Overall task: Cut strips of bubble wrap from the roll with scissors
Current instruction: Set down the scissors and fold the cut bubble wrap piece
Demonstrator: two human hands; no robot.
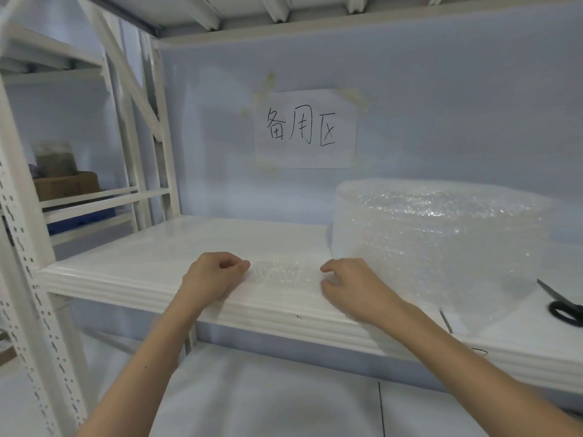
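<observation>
Fingers (239,265) of left hand (214,275) and right hand (347,285) pinched on opposite ends of a bubble wrap strip (280,274), flat on the shelf (164,247) front. Roll (441,241) at 3 o'clock of the strip; scissors (564,305) beyond, untouched.

Storeroom: white slotted metal racking (22,234), handwritten paper sign (305,129) taped up, cardboard boxes (66,184) shelved.
</observation>
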